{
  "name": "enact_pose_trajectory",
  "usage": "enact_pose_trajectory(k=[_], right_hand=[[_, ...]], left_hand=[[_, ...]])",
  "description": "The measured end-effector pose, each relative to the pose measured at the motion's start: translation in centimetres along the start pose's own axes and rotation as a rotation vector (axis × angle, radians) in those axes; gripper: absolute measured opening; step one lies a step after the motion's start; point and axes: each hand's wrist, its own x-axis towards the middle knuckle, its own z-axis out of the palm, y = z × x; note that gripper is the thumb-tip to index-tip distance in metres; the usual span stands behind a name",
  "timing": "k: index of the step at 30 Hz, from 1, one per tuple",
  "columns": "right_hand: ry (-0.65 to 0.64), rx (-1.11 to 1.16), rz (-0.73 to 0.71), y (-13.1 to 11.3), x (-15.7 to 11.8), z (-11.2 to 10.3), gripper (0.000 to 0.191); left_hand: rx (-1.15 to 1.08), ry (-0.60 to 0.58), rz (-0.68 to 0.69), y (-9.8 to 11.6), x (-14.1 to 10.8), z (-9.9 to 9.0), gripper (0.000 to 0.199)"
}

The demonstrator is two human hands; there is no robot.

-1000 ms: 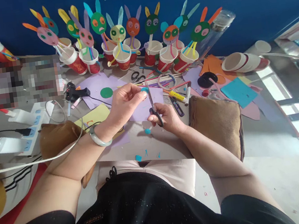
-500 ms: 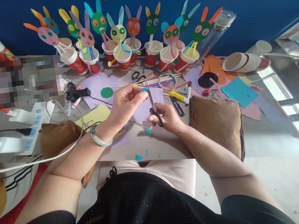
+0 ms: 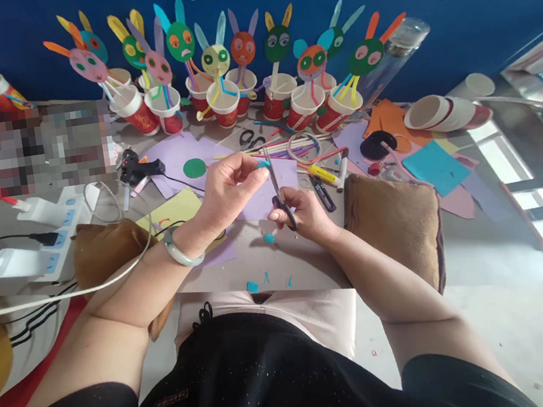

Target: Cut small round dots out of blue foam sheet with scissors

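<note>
My left hand (image 3: 233,185) pinches a small piece of blue paper (image 3: 262,163) between thumb and fingertips, above a lilac sheet. In my right hand (image 3: 306,213) is a pair of scissors (image 3: 276,186), fingers closed round the dark handles. The blades point away from me and stand right at the edge of the blue piece. Below the hands, a small blue paper circle (image 3: 269,238) lies on the table. Blue paper scraps (image 3: 252,287) are scattered near the table's front edge. A green paper circle (image 3: 194,168) rests on lilac paper left of my left hand.
Paper cups (image 3: 224,106) with paper rabbit heads line the back by the blue wall. A brown cushion (image 3: 394,230) sits at right, with a utility knife (image 3: 323,193) beside it. A glue gun (image 3: 140,170) and a power strip (image 3: 61,236) with cables are at left.
Almost nothing differs. The blue piece and my left fingertips have shifted very slightly at the scissor blades; everything else stays where it was.
</note>
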Motion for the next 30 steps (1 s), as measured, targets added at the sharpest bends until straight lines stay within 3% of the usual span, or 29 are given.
enact_pose_trajectory(k=[30], right_hand=[[-0.009, 0.004, 0.023, -0.35, -0.12, 0.03, 0.08]], left_hand=[[0.048, 0.047, -0.018, 0.41, 0.03, -0.27, 0.024]])
